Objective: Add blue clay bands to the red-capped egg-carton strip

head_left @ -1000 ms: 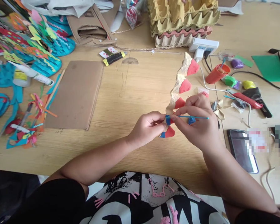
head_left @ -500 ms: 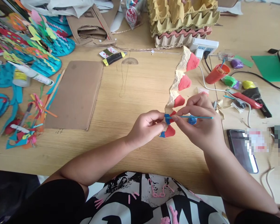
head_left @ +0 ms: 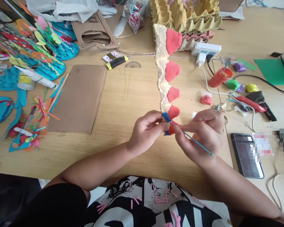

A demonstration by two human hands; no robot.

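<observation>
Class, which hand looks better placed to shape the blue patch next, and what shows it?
Probably the right hand: it holds the thin blue stick, its tip at the blue patch. The left hand is gripping the bumpy strip near its lower end.

Left hand (head_left: pixel 145 130) and right hand (head_left: pixel 203 135) at a jagged strip (head_left: pixel 162 71) above the desk (head_left: pixel 118 157).
The left pinches the strip's lower end; the right holds a thin blue stick (head_left: pixel 191 138), its tip at a blue patch (head_left: pixel 166 117). Red covers the strip's projections (head_left: pixel 172 71).
</observation>
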